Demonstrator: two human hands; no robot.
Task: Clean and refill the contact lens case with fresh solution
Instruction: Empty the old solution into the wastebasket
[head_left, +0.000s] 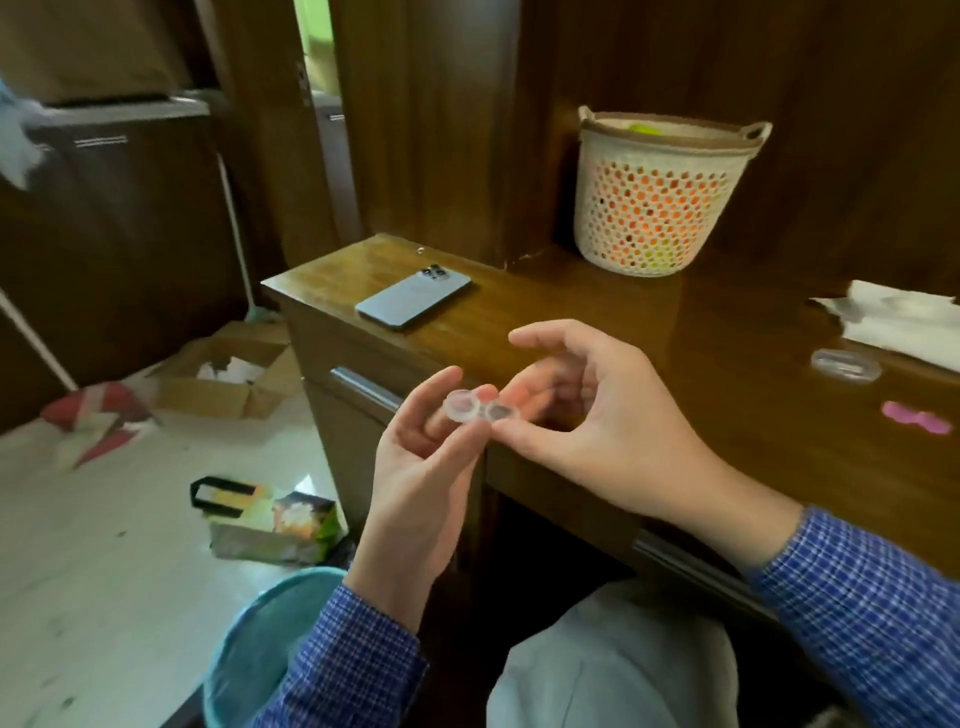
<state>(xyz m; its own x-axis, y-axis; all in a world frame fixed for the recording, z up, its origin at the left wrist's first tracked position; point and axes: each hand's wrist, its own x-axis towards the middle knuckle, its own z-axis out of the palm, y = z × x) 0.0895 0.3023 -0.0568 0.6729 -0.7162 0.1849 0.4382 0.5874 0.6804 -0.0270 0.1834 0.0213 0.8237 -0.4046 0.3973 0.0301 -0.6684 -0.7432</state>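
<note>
Both hands hold a clear contact lens case (480, 407) in the air just in front of the wooden counter (571, 322), its two round wells side by side and uncapped. The left hand (421, 467) pinches the left well between thumb and fingertips; the right hand (597, 415) pinches the right well, its forefinger lifted free. On the counter lie a grey smartphone (413, 300) face down, a perforated white basket (660, 197) at the back, a white paper towel (904, 322), a clear lid (845, 365) just beside it, and a pink piece (917, 417), too blurred to identify. A teal bin (260, 649) stands on the floor below.
</note>
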